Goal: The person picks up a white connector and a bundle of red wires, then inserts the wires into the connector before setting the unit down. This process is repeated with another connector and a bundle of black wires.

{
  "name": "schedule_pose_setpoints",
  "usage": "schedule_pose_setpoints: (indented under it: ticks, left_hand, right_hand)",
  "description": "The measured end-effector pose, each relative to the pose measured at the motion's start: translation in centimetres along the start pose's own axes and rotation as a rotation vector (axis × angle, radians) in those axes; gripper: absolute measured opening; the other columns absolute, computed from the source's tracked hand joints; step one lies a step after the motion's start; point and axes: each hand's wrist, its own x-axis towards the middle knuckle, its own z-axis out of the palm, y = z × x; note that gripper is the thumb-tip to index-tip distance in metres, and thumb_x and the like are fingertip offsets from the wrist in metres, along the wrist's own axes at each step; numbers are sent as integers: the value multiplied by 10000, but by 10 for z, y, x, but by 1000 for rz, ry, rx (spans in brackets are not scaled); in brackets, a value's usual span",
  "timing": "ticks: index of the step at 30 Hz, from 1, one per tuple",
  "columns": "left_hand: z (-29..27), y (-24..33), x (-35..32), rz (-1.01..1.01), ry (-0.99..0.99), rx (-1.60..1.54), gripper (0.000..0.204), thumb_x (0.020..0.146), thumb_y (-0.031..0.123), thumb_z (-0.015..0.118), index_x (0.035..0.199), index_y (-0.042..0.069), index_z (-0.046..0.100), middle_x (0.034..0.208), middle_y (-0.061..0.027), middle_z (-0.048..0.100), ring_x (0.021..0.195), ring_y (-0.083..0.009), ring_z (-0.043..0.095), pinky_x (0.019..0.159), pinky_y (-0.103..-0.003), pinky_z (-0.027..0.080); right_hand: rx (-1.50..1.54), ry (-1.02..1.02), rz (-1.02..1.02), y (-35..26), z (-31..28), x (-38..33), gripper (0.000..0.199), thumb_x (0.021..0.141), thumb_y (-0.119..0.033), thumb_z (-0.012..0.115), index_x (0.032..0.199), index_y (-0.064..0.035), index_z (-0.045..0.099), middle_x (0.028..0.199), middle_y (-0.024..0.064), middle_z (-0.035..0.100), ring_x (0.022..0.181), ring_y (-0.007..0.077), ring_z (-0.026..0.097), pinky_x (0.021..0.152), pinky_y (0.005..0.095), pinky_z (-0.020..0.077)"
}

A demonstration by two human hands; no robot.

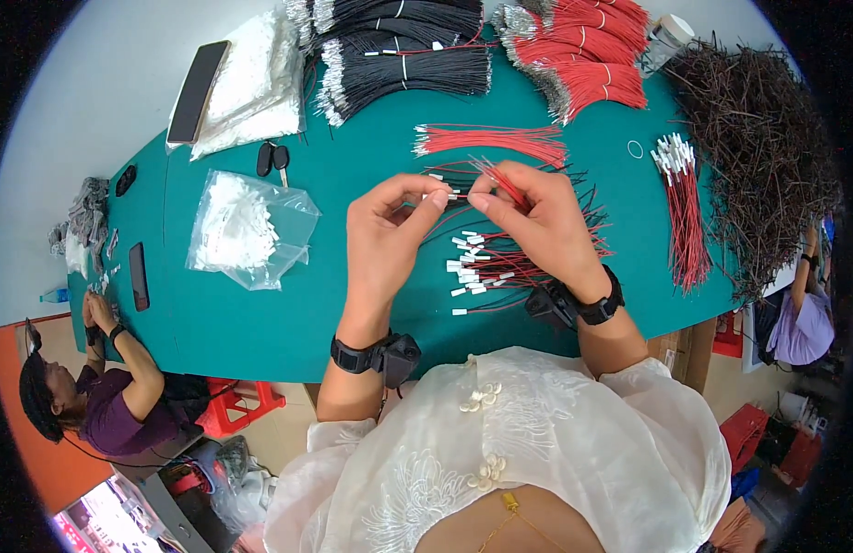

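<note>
My left hand [388, 230] pinches a small white connector [448, 194] between thumb and fingertips above the green table [251, 313]. My right hand [535, 214] holds thin red and black wires [498, 180] and brings their ends up to that connector. Below the two hands lies a pile of finished wires with white connectors [473, 267]. Both wrists wear black bands.
A clear bag of white connectors [247, 230] lies at the left, keys [272, 158] and a phone [197, 90] behind it. Bundles of black wires [399, 64] and red wires [588, 55] lie at the back, a dark tangle [758, 147] at right. Another person [104, 396] sits at left.
</note>
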Motion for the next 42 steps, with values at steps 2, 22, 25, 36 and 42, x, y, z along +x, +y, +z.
schedule_pose_setpoints:
  ticks: [2,22,25,36,42]
  left_hand:
    - [0,2,-1,-27,-4,-19,75,883,31,682,944,-5,707,912,-36,703,778,-55,591,679,-197,460]
    - [-3,1,-2,-168,-60,-397,150,928,92,654,1022,-16,699,918,-82,710,834,-115,650,721,-230,496]
    - [-4,-2,-2,-151,-67,-423,150,928,86,654,1028,-18,697,914,-89,712,842,-118,658,718,-232,498]
    - [-5,-7,-5,-93,-55,-275,146,894,77,695,1007,-13,709,902,-79,721,819,-117,674,694,-224,497]
    - [1,-2,-8,-115,-31,-276,141,895,36,677,1009,-45,699,921,-108,719,797,-130,648,699,-235,489]
  right_hand:
    - [34,33,-27,5,2,0,89,891,-93,685,884,-11,651,612,-64,392,568,29,303,500,245,238]
    - [99,114,-53,1,0,-3,64,873,-52,689,885,1,655,597,-81,362,567,16,291,509,234,216]
    - [89,104,-51,0,0,-3,65,869,-53,693,880,0,657,593,-78,368,563,17,294,506,234,218]
    - [-26,136,-140,-4,4,-2,80,845,-54,716,858,11,673,588,-41,447,535,24,337,476,236,250]
    - [-47,116,-166,-5,6,-2,81,833,-47,721,871,14,682,610,-10,542,533,30,394,474,231,292]
